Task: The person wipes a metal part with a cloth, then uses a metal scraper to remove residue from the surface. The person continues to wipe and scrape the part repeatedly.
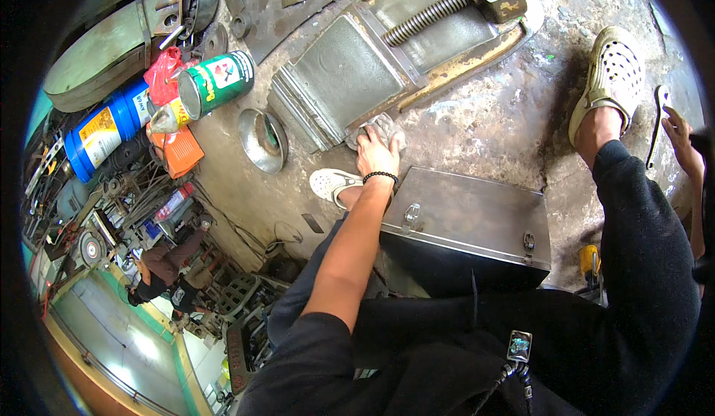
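Your left hand point(374, 154) lies over a grey rag point(393, 130), its fingers bent down around the cloth and holding it against the near corner of the vise point(339, 73). A string of dark beads point(381, 175) circles that wrist. Your right hand point(679, 134) shows only at the right edge, fingers slightly apart beside a slim dark tool point(656, 129); you cannot tell from here whether they pinch it or merely lie next to it.

The vise rests on the floor point(477, 122) ahead of you, its thick screw pointing up and to the right. Nearer to you, between your legs, stands a metal box point(469, 211) with two latches along its front edge. Your pale clogs point(612, 70) are planted wide, one on either side.

Left of the vise sits a round metal bowl point(262, 142). Beyond it, a green can point(223, 81) carries a white panel with a red emblem and yellow lettering alongside. The blue bucket point(83, 150) has a yellow-and-white label with print on it, and a white band with dark characters. An orange packet point(179, 151) bears print too small to read. A red bag point(162, 73) touches the can.
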### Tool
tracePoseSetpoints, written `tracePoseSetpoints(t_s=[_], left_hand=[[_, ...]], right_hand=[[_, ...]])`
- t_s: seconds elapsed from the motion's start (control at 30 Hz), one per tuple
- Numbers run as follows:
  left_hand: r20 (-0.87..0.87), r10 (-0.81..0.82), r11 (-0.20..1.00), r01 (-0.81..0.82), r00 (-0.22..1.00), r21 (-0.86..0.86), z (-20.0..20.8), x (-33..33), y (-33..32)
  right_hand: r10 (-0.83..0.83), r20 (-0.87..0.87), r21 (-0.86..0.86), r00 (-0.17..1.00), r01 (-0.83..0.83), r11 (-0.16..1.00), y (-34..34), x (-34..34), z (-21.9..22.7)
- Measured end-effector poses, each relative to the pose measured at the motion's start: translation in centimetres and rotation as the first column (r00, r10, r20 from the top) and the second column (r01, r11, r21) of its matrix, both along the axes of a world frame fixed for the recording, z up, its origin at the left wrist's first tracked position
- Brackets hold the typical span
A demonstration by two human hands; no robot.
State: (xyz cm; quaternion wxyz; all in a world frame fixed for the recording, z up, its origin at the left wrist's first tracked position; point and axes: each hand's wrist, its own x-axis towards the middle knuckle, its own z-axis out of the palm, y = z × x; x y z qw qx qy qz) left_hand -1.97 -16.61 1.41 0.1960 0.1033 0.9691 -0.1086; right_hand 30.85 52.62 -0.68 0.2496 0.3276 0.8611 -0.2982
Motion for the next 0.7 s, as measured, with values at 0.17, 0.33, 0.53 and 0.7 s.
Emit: tracePoseSetpoints(t_s=[0.17,0.33,0.53,0.7], left_hand=[[0.298,-0.154,0.978,0.189,0.942,-0.092,2.4,-0.8,-0.6],[0.306,0.016,1.0,-0.007,0.952,-0.029,6.0,-0.1,0.4],[0.172,0.132,0.982,-0.153,0.976,0.115,2.5,-0.8,3.6],[0.372,0.084,0.984,-0.017,0.924,-0.179,2.6,-1.4,3.2]], right_hand=[[0.027,0.076,0.096,0.997,-0.034,0.995,0.1,0.7,0.2],[0.003,0.059,0.063,0.998,-0.007,0.998,0.0,-0.4,0.6],[0.008,0.025,0.053,1.0,-0.009,0.999,-0.8,-1.1,1.6],[-0.013,0.092,0.081,0.996,0.006,0.997,-2.0,-1.8,3.2]])
